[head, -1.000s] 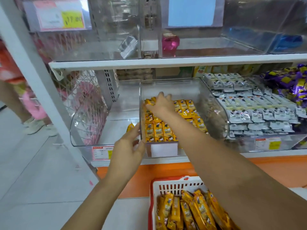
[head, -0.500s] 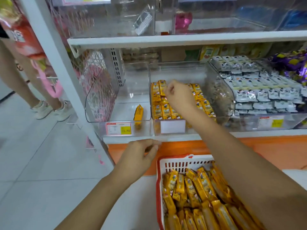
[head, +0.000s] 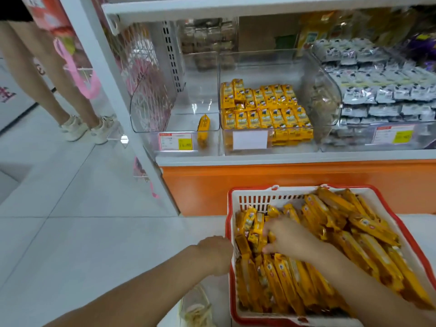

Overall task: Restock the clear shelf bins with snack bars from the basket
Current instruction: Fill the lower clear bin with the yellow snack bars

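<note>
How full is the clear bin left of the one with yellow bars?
Almost empty: the left bin holds a single snack bar, near its front right corner.

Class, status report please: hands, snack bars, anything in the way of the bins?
Right hand in basket, fingers curled round snack bars. Left hand at basket rim, fingers hidden. Middle bin part full. Nothing blocking.

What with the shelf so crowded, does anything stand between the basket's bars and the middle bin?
Nothing visible does. The right hand grips snack bars in the basket; only open air separates them from the middle bin.
</note>
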The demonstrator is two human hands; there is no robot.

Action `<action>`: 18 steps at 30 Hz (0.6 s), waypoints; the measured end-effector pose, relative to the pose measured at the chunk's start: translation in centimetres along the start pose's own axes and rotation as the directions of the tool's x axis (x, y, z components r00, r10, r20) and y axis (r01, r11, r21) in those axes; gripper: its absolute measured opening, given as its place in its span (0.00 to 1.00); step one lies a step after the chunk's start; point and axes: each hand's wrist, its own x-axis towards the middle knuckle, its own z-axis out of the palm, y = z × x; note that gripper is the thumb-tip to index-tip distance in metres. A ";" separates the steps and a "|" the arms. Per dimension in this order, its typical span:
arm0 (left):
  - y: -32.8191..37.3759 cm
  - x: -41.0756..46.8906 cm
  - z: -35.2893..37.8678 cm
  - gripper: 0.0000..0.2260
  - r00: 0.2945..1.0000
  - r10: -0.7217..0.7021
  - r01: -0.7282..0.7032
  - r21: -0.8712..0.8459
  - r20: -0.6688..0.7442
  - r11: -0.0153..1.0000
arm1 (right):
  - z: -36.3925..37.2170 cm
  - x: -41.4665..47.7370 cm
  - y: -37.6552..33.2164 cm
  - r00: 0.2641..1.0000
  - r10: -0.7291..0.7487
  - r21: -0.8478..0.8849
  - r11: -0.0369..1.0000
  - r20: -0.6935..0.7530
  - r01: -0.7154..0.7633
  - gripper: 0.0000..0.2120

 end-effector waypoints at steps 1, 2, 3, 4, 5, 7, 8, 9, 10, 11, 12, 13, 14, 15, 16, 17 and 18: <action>0.3 -0.2 0.1 0.12 0.999 0.007 -0.007 -0.007 0.043 1.000 | 1.4 0.2 -0.1 0.997 -0.009 -0.038 0.999 0.071 0.012 0.27; 0.7 -0.4 0.1 0.12 0.996 0.030 -0.031 0.011 0.083 0.999 | 2.8 0.2 -0.2 0.992 -0.003 -0.083 0.996 0.128 0.014 0.33; 1.0 -0.7 -0.2 0.12 0.992 0.055 -0.061 0.048 0.109 0.997 | 4.1 0.1 -0.2 0.987 0.022 -0.129 0.992 0.161 -0.001 0.37; 1.4 -0.9 -0.3 0.12 0.990 0.078 -0.086 0.072 0.114 0.994 | 5.2 0.0 -0.3 0.983 0.055 -0.168 0.985 0.174 -0.025 0.39; 1.6 -0.9 -0.4 0.12 0.990 0.078 -0.088 0.090 0.117 0.992 | 6.2 -0.1 -0.2 0.981 0.089 -0.200 0.978 0.173 -0.053 0.38; 1.8 -0.5 -0.5 0.10 0.994 0.057 -0.064 0.079 0.090 0.995 | 7.7 -0.2 -0.3 0.985 0.128 -0.261 0.961 0.115 -0.094 0.33; 2.0 -0.3 -0.5 0.09 0.995 0.048 -0.055 0.081 0.083 0.995 | 8.2 -0.2 -0.4 0.989 0.127 -0.294 0.951 0.075 -0.100 0.30; 2.1 -0.2 -0.4 0.09 0.996 0.037 -0.043 0.074 0.078 0.996 | 8.4 -0.2 -0.6 0.991 0.121 -0.318 0.943 0.050 -0.099 0.26; 2.3 -0.1 -0.5 0.10 0.997 0.032 -0.037 0.072 0.074 0.997 | 8.6 -0.1 -0.7 0.993 0.107 -0.331 0.939 0.039 -0.088 0.23; 2.4 0.0 -0.4 0.11 0.997 0.017 -0.021 0.054 0.073 0.998 | 8.7 -0.1 -0.8 0.996 0.086 -0.336 0.939 0.033 -0.070 0.22; 2.4 0.0 -0.5 0.12 0.997 0.003 -0.007 0.058 0.072 0.998 | 8.7 -0.1 -0.9 0.998 0.062 -0.335 0.941 0.028 -0.049 0.23; 2.3 0.3 -0.4 0.14 0.998 -0.001 -0.002 0.046 0.066 0.999 | 8.5 -0.1 -0.9 0.999 0.042 -0.325 0.945 0.027 -0.031 0.25; 2.2 0.3 -0.3 0.17 0.998 0.006 -0.010 0.055 0.068 0.998 | 8.3 -0.2 -0.8 0.999 0.028 -0.304 0.952 0.031 -0.017 0.29; 2.0 0.5 -0.3 0.18 0.998 -0.002 -0.002 0.046 0.068 0.999 | 8.1 -0.1 -0.6 0.999 0.015 -0.268 0.963 0.032 -0.005 0.32; 1.9 0.6 -0.4 0.18 0.998 -0.006 0.003 0.043 0.062 0.999 | 8.0 -0.1 -0.4 0.999 0.006 -0.217 0.976 0.035 0.002 0.32; 1.7 0.7 -0.4 0.18 0.998 -0.011 0.009 0.034 0.055 0.999 | 7.8 -0.2 -0.3 0.999 0.003 -0.156 0.988 0.041 0.004 0.31; 1.6 0.7 -0.4 0.18 0.999 -0.005 0.003 0.036 0.053 0.999 | 7.7 -0.3 -0.2 0.999 0.004 -0.084 0.997 0.047 0.000 0.29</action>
